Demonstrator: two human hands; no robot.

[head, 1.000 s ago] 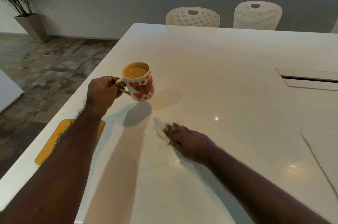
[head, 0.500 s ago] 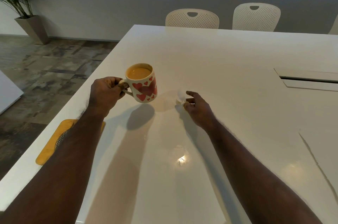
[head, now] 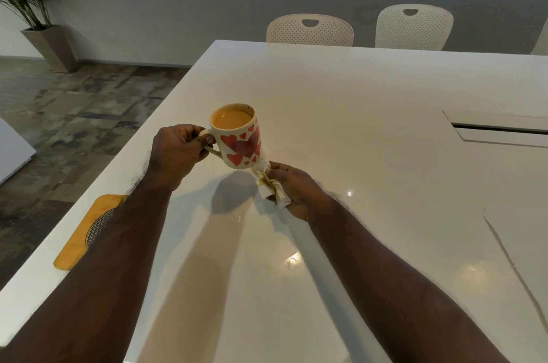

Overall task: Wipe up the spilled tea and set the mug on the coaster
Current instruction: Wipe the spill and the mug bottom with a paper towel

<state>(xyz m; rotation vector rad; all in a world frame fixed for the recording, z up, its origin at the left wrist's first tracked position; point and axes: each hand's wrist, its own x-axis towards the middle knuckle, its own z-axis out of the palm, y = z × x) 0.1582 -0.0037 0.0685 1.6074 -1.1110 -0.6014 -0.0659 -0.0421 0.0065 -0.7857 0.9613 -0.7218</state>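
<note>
My left hand (head: 177, 152) grips the handle of a cream mug (head: 237, 137) with red hearts, full of milky tea, held above the white table (head: 370, 101). My right hand (head: 293, 189) clutches a crumpled, tea-stained white tissue (head: 268, 183) and presses its top against the mug's lower right side. A faint tea smear (head: 286, 155) shows on the table just right of the mug. The yellow coaster (head: 84, 232) lies at the table's left edge, partly hidden by my left forearm.
Two cream perforated chairs (head: 310, 29) (head: 413, 26) stand at the table's far side. A cable hatch (head: 498, 128) is set into the table at the right. A potted plant (head: 38, 12) stands on the floor at far left.
My right hand swept from near me up to the spill beside the mug, and now holds the stained tissue against the mug's base. The mug stayed lifted in my left hand.
</note>
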